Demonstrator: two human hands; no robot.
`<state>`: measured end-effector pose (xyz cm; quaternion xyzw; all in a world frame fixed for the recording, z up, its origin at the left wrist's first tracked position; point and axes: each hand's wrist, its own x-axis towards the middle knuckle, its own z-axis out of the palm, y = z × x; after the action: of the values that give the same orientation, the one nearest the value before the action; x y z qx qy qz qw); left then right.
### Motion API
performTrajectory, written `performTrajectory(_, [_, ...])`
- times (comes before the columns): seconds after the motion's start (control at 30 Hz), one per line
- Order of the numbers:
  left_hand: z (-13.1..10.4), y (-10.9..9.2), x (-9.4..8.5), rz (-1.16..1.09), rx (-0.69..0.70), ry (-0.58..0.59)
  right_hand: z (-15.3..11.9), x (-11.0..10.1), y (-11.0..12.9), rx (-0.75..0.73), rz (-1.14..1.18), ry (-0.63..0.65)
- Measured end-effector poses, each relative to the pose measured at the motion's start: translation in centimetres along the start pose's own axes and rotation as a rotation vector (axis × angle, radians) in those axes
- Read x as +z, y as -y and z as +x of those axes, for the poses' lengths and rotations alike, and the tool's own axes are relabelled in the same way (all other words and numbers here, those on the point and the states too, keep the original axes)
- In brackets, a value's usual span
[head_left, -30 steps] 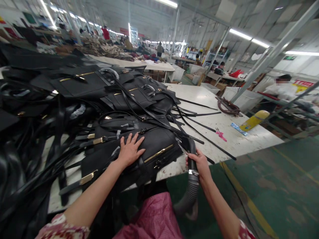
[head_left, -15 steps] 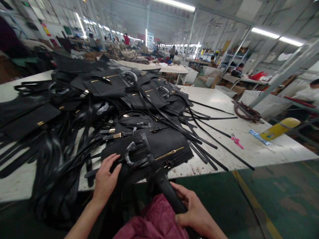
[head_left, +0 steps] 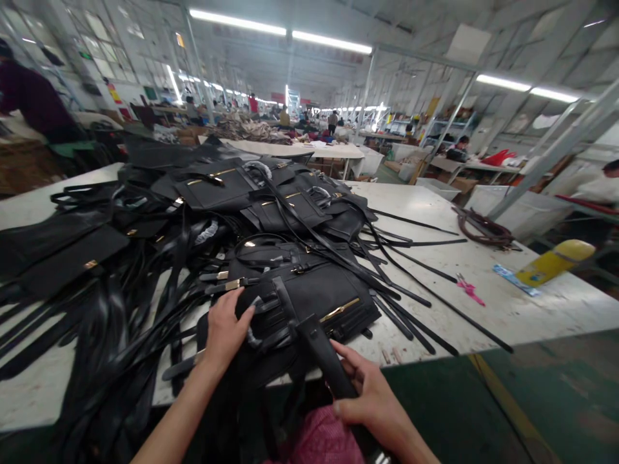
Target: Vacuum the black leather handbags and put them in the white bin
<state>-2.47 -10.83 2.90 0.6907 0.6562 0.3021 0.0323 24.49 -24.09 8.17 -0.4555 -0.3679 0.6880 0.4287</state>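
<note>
Black leather bag panels [head_left: 314, 283] with a gold zipper lie stacked at the table's near edge. My left hand [head_left: 225, 332] rests on the stack's left side, fingers stretched and thumb apart, beside a handle [head_left: 254, 322] partly wrapped in clear plastic. My right hand [head_left: 370, 390] is closed around a wide black strap [head_left: 326, 361] at the front of the stack. The strap's squared end with a small stud points up and away over the panels. Its lower part runs down past my hand, where some metal shows at the bottom edge.
More black panels [head_left: 217, 183] and long straps [head_left: 106, 322] are heaped across the white table [head_left: 425, 200], some straps hanging over its edge. Pink snips [head_left: 469, 290], a yellow bottle [head_left: 556, 263] and a coil of brown straps [head_left: 483, 227] lie on the right. Other people stand farther off.
My left hand has moved a little up and right over the panels, toward the handle. The strap in my right hand has been raised, its end now overlapping the stack. The view has shifted.
</note>
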Motion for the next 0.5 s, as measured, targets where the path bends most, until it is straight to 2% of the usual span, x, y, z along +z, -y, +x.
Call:
performTrajectory(0.1, [3.5, -0.2, 1.4, 0.164, 0.0, 0.144, 2.0, -0.5, -0.2, 0.004, -0.014, -0.021])
performTrajectory(0.17, [4.8, -0.2, 1.9, 0.21, 0.012, 0.186, 3.3, -0.8, -0.6, 0.029, -0.003, -0.004])
performTrajectory(0.3, [5.0, 0.2, 1.7, 0.185, -0.007, 0.204, 5.0, -0.7, -1.2, 0.009, 0.051, 0.017])
performTrajectory(0.4, [4.7, 0.5, 1.4, 0.075, -0.09, 0.301, 6.0, -0.1, -1.0, -0.018, 0.061, 0.036])
performTrajectory(0.5, [4.7, 0.8, 1.4, -0.048, -0.152, 0.387, 7.6, 0.4, 0.1, -0.007, -0.004, 0.111])
